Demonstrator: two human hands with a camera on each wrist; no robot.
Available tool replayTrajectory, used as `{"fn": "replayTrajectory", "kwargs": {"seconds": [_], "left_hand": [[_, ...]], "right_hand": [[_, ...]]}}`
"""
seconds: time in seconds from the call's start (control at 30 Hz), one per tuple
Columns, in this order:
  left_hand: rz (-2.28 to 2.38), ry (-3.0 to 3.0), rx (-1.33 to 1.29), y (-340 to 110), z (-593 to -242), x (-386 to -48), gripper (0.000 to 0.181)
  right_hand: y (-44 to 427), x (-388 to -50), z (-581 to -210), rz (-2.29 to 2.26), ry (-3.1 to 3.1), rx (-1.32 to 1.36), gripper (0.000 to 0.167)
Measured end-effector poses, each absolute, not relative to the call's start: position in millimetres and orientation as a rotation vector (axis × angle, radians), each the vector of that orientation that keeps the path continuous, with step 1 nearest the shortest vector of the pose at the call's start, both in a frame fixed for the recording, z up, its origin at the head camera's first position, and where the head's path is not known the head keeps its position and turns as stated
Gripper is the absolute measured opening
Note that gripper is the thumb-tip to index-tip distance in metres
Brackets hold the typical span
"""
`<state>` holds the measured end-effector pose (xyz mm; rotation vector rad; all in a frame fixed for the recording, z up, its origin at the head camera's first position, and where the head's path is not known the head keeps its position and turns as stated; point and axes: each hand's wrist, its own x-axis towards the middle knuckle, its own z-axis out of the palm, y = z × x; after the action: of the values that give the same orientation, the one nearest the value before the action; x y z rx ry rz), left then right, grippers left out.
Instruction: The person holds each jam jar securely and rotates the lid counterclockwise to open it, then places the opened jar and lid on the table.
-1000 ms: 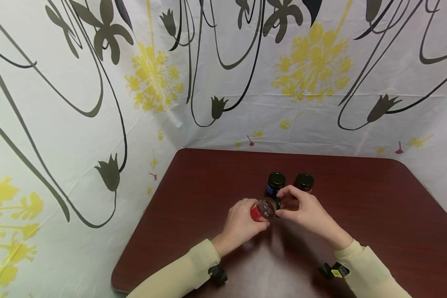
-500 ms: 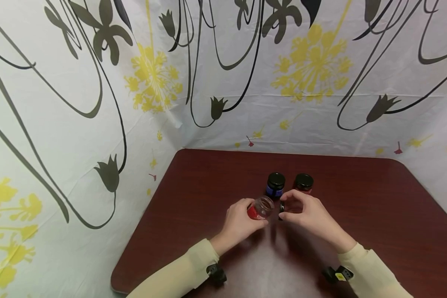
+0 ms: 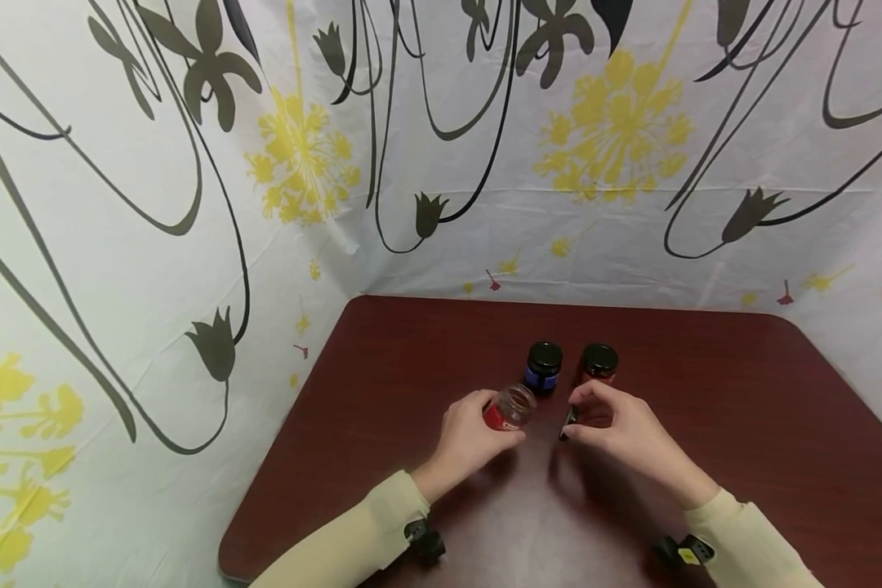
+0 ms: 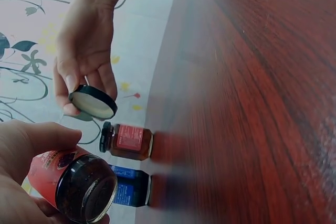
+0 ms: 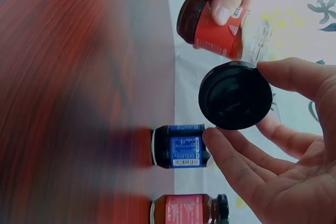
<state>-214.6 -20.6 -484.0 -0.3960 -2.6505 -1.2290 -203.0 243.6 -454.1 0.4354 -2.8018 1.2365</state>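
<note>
While your left grip wraps the lidless red-labelled jar above the worktop, likely fragile glass best held by its body, your right grip pinches the dark lid, presumably light and stiff, at the jar's 3 o'clock in head view.

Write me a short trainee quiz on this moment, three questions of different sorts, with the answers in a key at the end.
1. Which hand holds the black lid?
2. True or false: the mouth of the jar in the left hand is uncovered.
3. How many other jars stand on the table? A) one B) two C) four

Key: 1, the right hand; 2, true; 3, B, the blue-labelled jar and the red-labelled jar.
</note>
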Motion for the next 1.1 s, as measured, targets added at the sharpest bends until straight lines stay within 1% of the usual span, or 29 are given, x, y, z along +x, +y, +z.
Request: {"fn": "replayTrajectory", "kwargs": {"seconds": [0.47,1.1], "left_hand": [[-1.271,-2.629,-0.328,-31,-488,-226,0.053],[-1.32,-2.614,-0.274,-44,-495,-242,0.056]], "right_hand": [[258,-198,-458,1.191,-2.827,0.337,0.047],[283,-197,-469,1.034,-2.873,0.304,0.044]]}}
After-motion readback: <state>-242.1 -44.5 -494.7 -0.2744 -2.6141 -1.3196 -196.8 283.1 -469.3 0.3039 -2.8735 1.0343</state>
